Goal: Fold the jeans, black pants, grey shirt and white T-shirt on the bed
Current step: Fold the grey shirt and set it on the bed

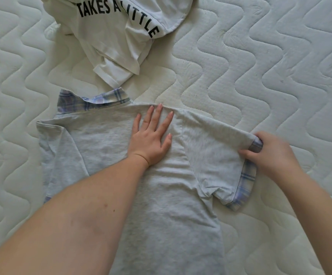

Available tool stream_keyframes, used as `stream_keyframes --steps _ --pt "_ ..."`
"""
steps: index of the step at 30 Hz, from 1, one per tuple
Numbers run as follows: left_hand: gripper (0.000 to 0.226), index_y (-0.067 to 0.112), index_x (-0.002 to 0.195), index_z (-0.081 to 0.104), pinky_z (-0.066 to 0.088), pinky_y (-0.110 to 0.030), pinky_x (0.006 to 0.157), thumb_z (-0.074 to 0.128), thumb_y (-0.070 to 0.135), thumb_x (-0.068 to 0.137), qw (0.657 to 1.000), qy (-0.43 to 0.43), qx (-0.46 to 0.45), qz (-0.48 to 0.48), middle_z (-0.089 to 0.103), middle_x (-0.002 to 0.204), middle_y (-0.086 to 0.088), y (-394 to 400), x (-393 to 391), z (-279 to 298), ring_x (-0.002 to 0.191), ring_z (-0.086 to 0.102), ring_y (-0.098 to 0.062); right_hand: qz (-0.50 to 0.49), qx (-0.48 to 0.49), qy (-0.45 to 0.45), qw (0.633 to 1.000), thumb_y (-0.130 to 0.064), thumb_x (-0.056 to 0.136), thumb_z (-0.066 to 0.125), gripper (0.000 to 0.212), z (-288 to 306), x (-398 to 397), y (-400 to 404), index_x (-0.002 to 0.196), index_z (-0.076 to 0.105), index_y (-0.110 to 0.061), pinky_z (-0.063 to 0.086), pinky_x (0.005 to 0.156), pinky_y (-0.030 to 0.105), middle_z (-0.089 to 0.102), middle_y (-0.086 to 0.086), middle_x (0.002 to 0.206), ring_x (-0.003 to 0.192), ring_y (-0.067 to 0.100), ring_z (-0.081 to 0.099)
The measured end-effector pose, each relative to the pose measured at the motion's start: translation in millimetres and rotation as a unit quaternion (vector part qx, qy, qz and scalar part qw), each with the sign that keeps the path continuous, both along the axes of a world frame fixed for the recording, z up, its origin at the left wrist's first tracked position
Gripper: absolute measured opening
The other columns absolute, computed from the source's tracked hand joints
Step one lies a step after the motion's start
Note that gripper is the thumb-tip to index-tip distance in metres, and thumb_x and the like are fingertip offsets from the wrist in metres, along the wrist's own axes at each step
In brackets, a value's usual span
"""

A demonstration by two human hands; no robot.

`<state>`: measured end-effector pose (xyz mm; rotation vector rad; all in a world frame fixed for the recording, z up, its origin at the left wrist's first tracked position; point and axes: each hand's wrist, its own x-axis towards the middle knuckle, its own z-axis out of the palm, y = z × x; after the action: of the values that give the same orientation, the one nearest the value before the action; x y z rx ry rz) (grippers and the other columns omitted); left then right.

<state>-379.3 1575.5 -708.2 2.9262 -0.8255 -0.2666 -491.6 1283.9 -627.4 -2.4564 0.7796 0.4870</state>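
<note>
Grey shirt (161, 195) lies flat at centre/lower frame on the quilted mattress (280, 66), plaid collar (101, 100) at upper left, w/ plaid cuff on the sleeve at right. Left hand (151, 135) rests flat, fingers straight, on shirt just below the neckline; right hand (268, 153) pinches the sleeve cuff (256, 145) at frame right. White T-shirt (117, 36) w/ black lettering sits crumpled at top centre, just beyond the collar.

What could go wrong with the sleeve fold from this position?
1. The right hand pinches only the plaid cuff of the grey shirt; the sleeve may bunch rather than fold flat.
2. The left hand presses flat near the shoulder only, so the far sleeve, already partly folded in, could shift if the pull is strong.
3. The crumpled white T-shirt lies close to the plaid collar and could get caught in later folds.
</note>
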Motion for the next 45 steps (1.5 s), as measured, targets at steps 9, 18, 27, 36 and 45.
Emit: stream_keyframes --steps 9,18,27,36,45 --pt "0.063 0.039 0.154 -0.006 -0.006 -0.045 0.119 0.015 0.055 0.096 1.000 0.001 0.001 -0.005 -0.011 0.164 0.005 -0.4 -0.4 -2.9 0.150 -0.011 -0.014 -0.204 0.184 -0.188 0.943 -0.031 0.090 0.066 0.009 11.3 -37.8 43.6 0.096 0.059 -0.031 0.049 0.073 0.028 0.067 -0.014 0.089 0.086 0.003 0.065" --pt "0.061 0.033 0.154 -0.009 -0.014 -0.040 0.118 0.010 0.053 0.100 0.994 0.105 0.002 -0.005 -0.017 0.161 0.012 -0.7 9.7 15.3 0.147 -0.017 -0.006 0.016 0.149 -0.237 0.960 -0.042 0.092 0.048 0.017 87.2 -35.8 152.2 0.090 0.043 -0.026 0.036 0.055 0.023 0.055 -0.004 0.066 0.072 0.004 0.053" --pt "0.034 0.017 0.098 0.065 0.051 -0.020 0.053 0.036 0.032 0.104 0.724 0.407 -0.407 0.381 0.071 0.093 -0.004 41.2 33.3 107.8 0.081 0.066 -0.019 0.051 0.171 -0.166 0.970 -0.035 0.100 0.043 0.020 90.5 -4.6 257.4 0.094 0.029 -0.023 0.023 0.056 0.039 0.042 -0.010 0.067 0.061 0.019 0.040" --pt "0.076 0.012 0.126 0.059 0.058 -0.039 0.080 0.043 0.075 0.086 0.616 0.549 -0.318 0.468 0.064 0.117 -0.009 93.4 -5.5 90.9 0.093 0.068 -0.024 0.097 0.245 -0.075 0.962 -0.029 0.099 0.049 0.029 47.9 -18.4 285.7 0.127 0.045 -0.026 0.038 0.082 0.031 0.058 -0.001 0.122 0.105 0.017 0.054" --pt "0.027 0.006 0.116 0.067 0.053 -0.040 0.091 0.050 0.017 0.097 0.799 0.408 -0.268 0.351 0.069 0.111 -0.015 95.5 -27.6 93.5 0.103 0.065 -0.030 0.196 -0.059 0.010 0.979 -0.053 0.085 0.062 0.085 20.7 -46.4 255.7 0.152 0.015 -0.031 0.010 0.116 0.040 0.030 -0.004 0.152 0.143 0.021 0.020"
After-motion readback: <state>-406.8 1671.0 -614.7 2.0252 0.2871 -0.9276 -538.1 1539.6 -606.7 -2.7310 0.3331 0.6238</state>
